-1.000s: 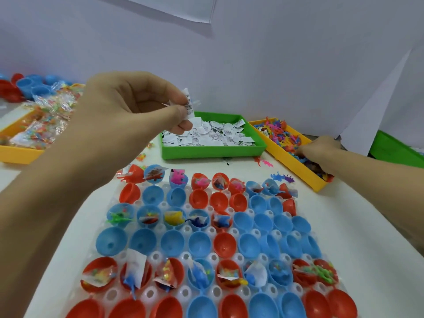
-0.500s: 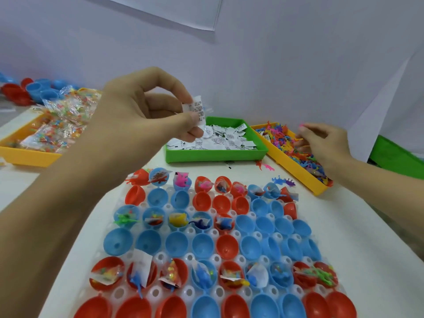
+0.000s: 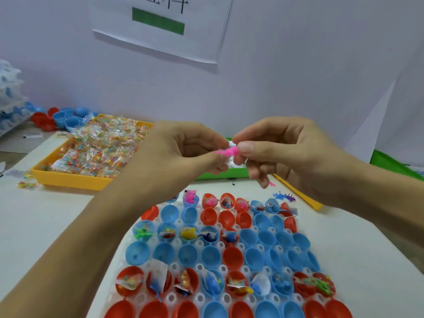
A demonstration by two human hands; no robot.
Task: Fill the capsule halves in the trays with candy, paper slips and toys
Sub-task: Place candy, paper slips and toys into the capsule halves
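Observation:
My left hand (image 3: 183, 152) and my right hand (image 3: 286, 154) meet above the far edge of the clear tray (image 3: 220, 267) of red and blue capsule halves. Between thumb and forefinger my right hand pinches a small pink toy (image 3: 228, 152). My left hand's fingertips touch the same toy and seem to hold a white paper slip (image 3: 230, 160) just under it. Several capsule halves hold toys, slips and candy; others in the middle rows are empty.
A yellow bin of wrapped candy (image 3: 75, 177) stands at the left. The green slip bin (image 3: 220, 174) and the yellow toy bin (image 3: 298, 193) are mostly hidden behind my hands. Loose capsule halves (image 3: 57, 119) lie at the far left. Two small toys (image 3: 284, 196) lie on the table.
My right hand left the toy bin with a pink toy and came to the middle. My left hand, holding the slip, moved right to meet it.

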